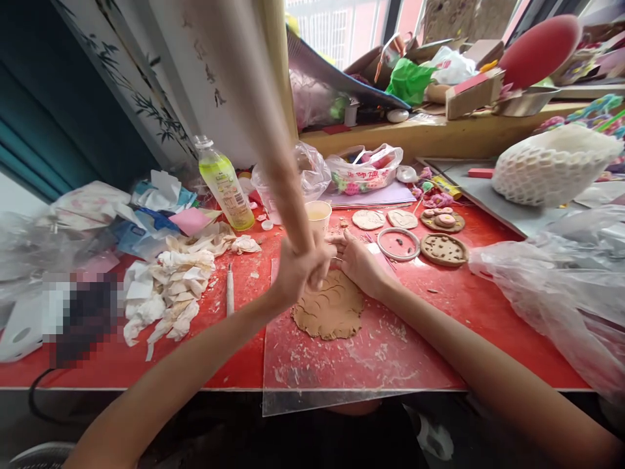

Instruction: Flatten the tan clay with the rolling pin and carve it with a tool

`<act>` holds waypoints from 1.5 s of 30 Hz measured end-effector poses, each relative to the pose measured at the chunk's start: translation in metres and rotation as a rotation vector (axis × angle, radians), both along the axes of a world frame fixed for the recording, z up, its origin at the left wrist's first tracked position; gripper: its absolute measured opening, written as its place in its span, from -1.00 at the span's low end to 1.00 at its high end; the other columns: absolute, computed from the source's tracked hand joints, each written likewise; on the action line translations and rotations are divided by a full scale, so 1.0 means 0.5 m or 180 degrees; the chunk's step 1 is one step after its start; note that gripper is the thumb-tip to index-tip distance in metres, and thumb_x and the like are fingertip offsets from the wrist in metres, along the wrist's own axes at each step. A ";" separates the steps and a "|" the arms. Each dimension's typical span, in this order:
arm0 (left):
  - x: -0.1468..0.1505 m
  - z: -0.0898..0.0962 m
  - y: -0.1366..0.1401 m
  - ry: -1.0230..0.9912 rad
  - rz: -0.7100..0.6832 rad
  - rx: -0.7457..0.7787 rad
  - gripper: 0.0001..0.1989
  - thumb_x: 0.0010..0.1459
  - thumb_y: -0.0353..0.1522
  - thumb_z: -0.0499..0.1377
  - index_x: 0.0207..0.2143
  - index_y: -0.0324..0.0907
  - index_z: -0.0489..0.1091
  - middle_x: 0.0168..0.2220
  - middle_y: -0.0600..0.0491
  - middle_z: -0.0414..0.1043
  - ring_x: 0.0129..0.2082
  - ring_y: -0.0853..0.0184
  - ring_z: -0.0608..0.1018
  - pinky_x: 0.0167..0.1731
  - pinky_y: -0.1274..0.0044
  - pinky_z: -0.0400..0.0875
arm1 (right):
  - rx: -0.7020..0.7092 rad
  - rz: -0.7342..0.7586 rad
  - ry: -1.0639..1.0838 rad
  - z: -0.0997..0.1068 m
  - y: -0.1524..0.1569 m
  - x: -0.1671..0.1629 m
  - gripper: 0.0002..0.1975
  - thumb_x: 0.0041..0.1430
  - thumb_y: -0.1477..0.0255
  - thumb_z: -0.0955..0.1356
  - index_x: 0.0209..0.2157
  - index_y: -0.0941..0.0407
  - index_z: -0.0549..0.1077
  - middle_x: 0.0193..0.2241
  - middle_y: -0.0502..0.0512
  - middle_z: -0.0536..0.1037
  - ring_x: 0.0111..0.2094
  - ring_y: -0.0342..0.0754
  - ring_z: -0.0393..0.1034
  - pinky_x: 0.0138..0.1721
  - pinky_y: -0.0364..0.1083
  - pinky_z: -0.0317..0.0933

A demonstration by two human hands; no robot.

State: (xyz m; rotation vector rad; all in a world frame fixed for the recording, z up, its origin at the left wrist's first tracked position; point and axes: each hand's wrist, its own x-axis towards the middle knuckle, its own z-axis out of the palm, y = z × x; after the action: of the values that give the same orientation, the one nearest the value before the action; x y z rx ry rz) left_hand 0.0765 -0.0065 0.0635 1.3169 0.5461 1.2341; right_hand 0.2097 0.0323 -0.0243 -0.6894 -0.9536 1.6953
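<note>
My left hand (301, 267) is closed around the narrow end of a long wooden rolling pin (249, 98), which rises blurred toward the camera. Below that hand lies a flattened slab of brown clay (336, 312), its top marked with curved dents and its edge ragged. My right hand (360, 264) is at the slab's far right edge, fingers stretched toward the left hand; whether they touch it I cannot tell. A clear plastic sheet (390, 365) lies under the clay and overhangs the table's front edge. Behind the hands stands a paper cup (319, 215), partly hidden.
Right of the hands are a ring (399, 245), pale clay discs (368, 219) and a spotted clay disc (443, 250). Leftward, a white-handled tool (230, 293), crumpled tissues (170, 286) and a drink bottle (225, 189) occupy the red table (244, 365). Plastic bags (537, 267) lie far right.
</note>
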 end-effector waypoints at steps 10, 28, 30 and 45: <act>-0.010 0.002 0.027 -0.0365 0.0220 0.0273 -0.67 -0.03 -0.43 0.21 -0.70 -0.16 0.10 -0.83 0.26 0.04 -0.84 0.56 0.11 -0.82 0.64 -0.01 | 0.0001 0.0060 -0.0014 -0.002 -0.001 0.001 -0.65 0.21 0.14 0.19 -0.30 0.11 0.39 -0.36 0.07 0.49 -0.32 -0.09 0.38 -0.18 -0.02 0.21; 0.002 -0.006 0.076 -0.0141 0.0407 0.0194 -0.66 -0.09 -0.42 0.22 -0.70 -0.15 0.07 -0.83 0.28 -0.01 -0.84 0.58 0.09 -0.82 0.64 -0.05 | -0.0005 0.0093 -0.0108 0.001 -0.006 0.002 -0.67 0.20 0.14 0.20 -0.29 0.11 0.39 -0.40 0.06 0.48 -0.34 -0.10 0.37 -0.16 -0.03 0.21; 0.002 0.004 0.080 -0.0323 0.0422 0.0293 -0.64 -0.08 -0.40 0.23 -0.69 -0.14 0.04 -0.83 0.29 -0.04 -0.84 0.59 0.07 -0.81 0.64 -0.06 | -0.0008 0.0049 -0.0148 0.001 -0.006 0.002 -0.66 0.20 0.14 0.20 -0.29 0.11 0.39 -0.42 0.06 0.48 -0.35 -0.10 0.37 -0.15 -0.02 0.21; 0.038 -0.020 -0.024 0.0034 -0.0068 -0.0351 -0.65 -0.15 -0.36 0.28 -0.71 -0.15 0.11 -0.85 0.24 0.09 -0.85 0.54 0.14 -0.84 0.62 -0.03 | 0.0314 -0.0103 -0.0550 0.018 -0.019 -0.001 -0.69 0.23 0.22 0.16 -0.41 0.08 0.37 -0.52 0.01 0.41 -0.47 -0.12 0.28 -0.35 -0.07 0.23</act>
State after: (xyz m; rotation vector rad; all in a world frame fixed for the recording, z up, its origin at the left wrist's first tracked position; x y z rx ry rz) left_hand 0.0953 -0.0184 0.0537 1.2342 0.5982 1.1638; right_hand 0.2092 0.0228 -0.0154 -0.7907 -1.1332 1.5681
